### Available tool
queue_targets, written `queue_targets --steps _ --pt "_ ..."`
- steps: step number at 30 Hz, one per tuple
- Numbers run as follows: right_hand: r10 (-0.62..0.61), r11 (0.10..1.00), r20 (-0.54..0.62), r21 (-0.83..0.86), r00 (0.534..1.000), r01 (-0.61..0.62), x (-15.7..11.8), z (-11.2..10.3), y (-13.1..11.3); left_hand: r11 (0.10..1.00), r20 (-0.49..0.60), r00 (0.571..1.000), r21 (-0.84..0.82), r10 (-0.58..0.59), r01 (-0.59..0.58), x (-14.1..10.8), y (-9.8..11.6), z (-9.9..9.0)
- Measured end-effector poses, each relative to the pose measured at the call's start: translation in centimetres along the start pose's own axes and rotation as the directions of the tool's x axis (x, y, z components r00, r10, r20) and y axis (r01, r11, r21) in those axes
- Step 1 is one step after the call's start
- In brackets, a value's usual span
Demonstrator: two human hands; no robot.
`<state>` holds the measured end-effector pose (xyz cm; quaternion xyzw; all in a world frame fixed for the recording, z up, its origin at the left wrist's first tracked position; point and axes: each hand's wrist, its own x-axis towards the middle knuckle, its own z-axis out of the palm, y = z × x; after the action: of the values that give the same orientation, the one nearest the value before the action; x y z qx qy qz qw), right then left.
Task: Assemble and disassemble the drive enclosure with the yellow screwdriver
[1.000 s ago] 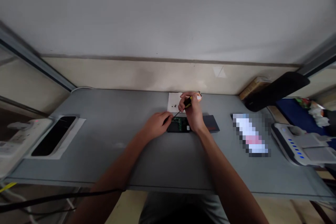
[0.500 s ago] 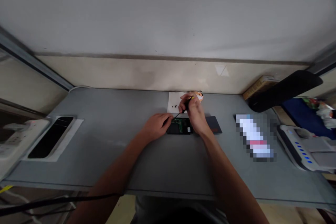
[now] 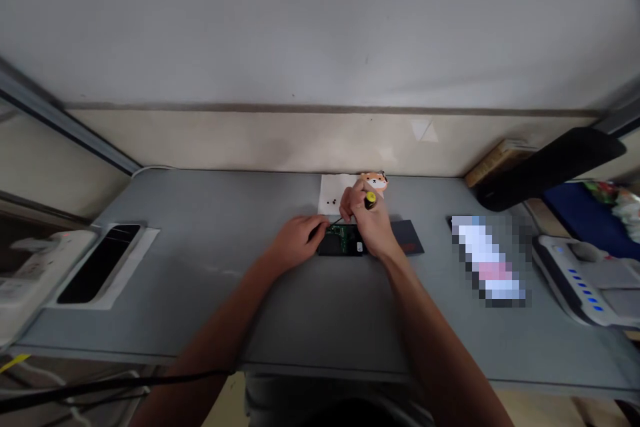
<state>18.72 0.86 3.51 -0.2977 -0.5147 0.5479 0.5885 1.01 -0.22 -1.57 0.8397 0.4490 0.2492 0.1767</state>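
My right hand [image 3: 367,217] is wrapped round a screwdriver [image 3: 370,199] with a yellow end on its handle. The thin shaft slants down and left to the upper left corner of an opened black device [image 3: 343,240]. A green circuit board [image 3: 345,235] shows inside it, with a small white label near its right end. My left hand [image 3: 299,240] grips the device's left end, thumb and fingers close to the screwdriver tip. What the tip touches is too small to tell. Just behind, several small dark screws [image 3: 333,201] lie on a white paper [image 3: 327,187].
A dark flat panel [image 3: 407,238] lies right of the device. An orange animal-face item [image 3: 374,181] lies behind my right hand. At left are a phone [image 3: 100,263] and power strip [image 3: 50,280]; at right, a blurred-out screen [image 3: 487,260], a black cylinder [image 3: 550,167] and a white charger-like unit [image 3: 583,280].
My right hand has turned the screwdriver, so its yellow end now faces me. My left hand stays on the device. The view has shifted slightly.
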Motion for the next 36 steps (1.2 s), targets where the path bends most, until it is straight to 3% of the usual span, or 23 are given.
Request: queue_targets --steps 5,15,21,28,36 --pt "0.079 0.977 -0.013 0.202 0.997 -0.075 0.13 -0.07 -0.57 1.0 -0.002 1.0 0.014 0.003 -0.003 0.03 0.13 -0.1" --pt "0.089 0.986 0.011 0.143 0.996 -0.09 -0.26 -0.22 -0.64 1.0 0.038 0.999 0.012 -0.027 0.026 -0.03 0.29 -0.51" --pt "-0.035 0.999 -0.064 0.009 0.997 0.036 0.07 -0.12 0.04 0.999 0.078 0.996 0.009 -0.033 0.032 -0.01 0.36 -0.61" --pt "0.112 0.982 -0.087 0.16 0.99 -0.097 0.19 -0.19 -0.62 0.999 0.065 0.997 0.01 -0.031 0.03 0.05 0.37 -0.6" --pt "0.042 0.993 -0.139 0.116 0.989 -0.026 -0.17 -0.23 -0.33 0.999 0.06 0.997 -0.002 -0.045 0.045 0.04 0.36 -0.62"
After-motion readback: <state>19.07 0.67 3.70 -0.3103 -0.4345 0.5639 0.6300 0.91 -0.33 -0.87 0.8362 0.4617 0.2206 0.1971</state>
